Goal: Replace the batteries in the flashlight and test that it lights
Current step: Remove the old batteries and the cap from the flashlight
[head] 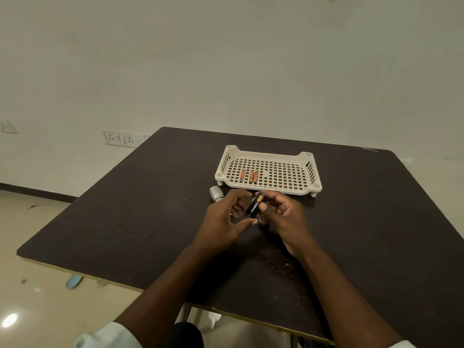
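Note:
My right hand (283,214) pinches a black and copper battery (255,205) above the dark table (150,209), its copper end pointing away from me. My left hand (223,217) is just left of it, fingers loosely curved, thumb tip near the battery's lower end; I cannot tell if it touches. A silver flashlight part (216,193) lies on the table just beyond my left hand. A dark piece below the battery is mostly hidden by my right hand. Three small batteries (249,175) lie in the white perforated tray (311,172).
The tray stands at the back middle of the table, just beyond my hands. A wall with power sockets (120,139) is behind the table on the left. The table's near edge runs across below my forearms, with floor to the left.

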